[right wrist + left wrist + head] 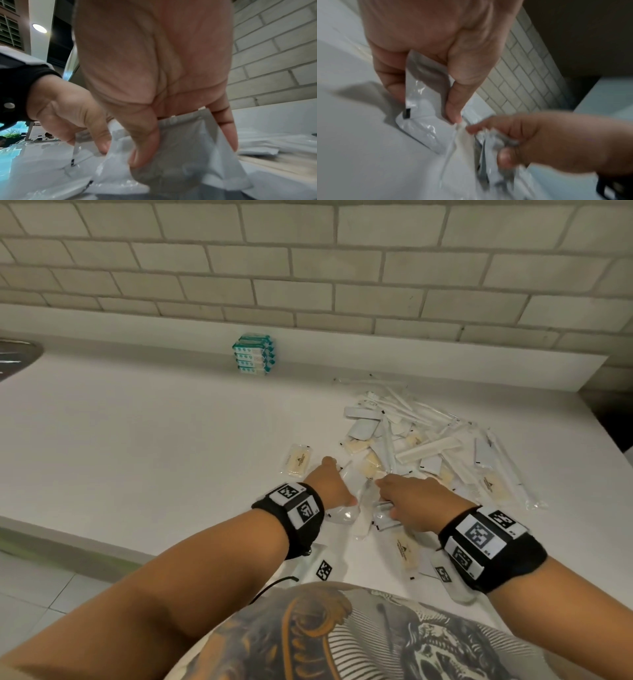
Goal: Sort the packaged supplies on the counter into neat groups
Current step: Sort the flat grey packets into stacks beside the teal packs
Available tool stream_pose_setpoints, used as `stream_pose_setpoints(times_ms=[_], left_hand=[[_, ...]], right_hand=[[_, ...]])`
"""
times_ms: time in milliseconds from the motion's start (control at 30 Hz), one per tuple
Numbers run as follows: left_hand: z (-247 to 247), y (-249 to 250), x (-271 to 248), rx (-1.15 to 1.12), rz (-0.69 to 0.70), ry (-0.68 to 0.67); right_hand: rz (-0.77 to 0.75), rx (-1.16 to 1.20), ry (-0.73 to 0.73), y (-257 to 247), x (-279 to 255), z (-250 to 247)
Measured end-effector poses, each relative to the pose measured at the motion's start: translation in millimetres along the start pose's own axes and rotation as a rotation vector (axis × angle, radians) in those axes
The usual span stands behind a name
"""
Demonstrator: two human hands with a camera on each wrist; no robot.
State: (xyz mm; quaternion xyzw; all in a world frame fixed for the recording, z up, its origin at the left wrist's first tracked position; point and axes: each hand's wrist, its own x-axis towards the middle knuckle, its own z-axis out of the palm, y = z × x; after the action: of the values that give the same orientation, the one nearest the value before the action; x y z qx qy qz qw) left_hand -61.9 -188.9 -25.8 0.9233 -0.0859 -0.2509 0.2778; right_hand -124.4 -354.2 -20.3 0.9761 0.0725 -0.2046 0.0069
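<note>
A loose pile of white and cream packets (428,440) lies on the white counter (154,440), right of centre. Both hands meet at its near edge. My left hand (337,484) pinches a white glossy sachet (423,83) between thumb and fingers, with the sachet's lower end on the counter. My right hand (407,501) grips a grey-white sachet (185,142) with thumb in front and fingers behind. In the left wrist view it looks bunched with other crumpled wrappers (494,146). The hands almost touch.
A neat stack of teal-and-white packs (254,355) stands against the low back ledge. One cream soap packet (297,459) lies alone left of the pile. More packets (407,549) lie near my body. A sink rim (17,354) shows far left; the counter drops off at right.
</note>
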Motion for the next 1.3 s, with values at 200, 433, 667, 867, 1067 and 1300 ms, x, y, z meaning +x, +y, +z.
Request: stream_pose_setpoints(times_ms=[200,433,667,867,1067,1300], left_hand=[[-55.1,-39.0,13.8,-0.063,0.008,0.179],[-51.6,-37.3,15.0,-0.477,0.131,0.035],[-95.8,-53.7,7.8,-1.146,0.315,-0.369],[-127.9,-101.1,24.4,-1.099,0.269,-0.194],[-165.8,-136.3,33.1,-1.279,0.110,-0.216],[-192.8,-149.7,43.0,-1.114,0.322,-0.378]], right_hand=[[0.094,0.316,0.048,5.3,-8.0,-23.3],[0.187,0.918,0.417,-16.2,8.4,-51.3],[0.227,1.307,0.604,-80.6,54.9,-73.4],[-0.014,1.350,0.418,-122.1,82.6,-87.4],[-0.165,0.999,0.754,-152.0,112.6,-102.3],[-0.147,0.494,0.693,-178.9,140.2,-93.1]])
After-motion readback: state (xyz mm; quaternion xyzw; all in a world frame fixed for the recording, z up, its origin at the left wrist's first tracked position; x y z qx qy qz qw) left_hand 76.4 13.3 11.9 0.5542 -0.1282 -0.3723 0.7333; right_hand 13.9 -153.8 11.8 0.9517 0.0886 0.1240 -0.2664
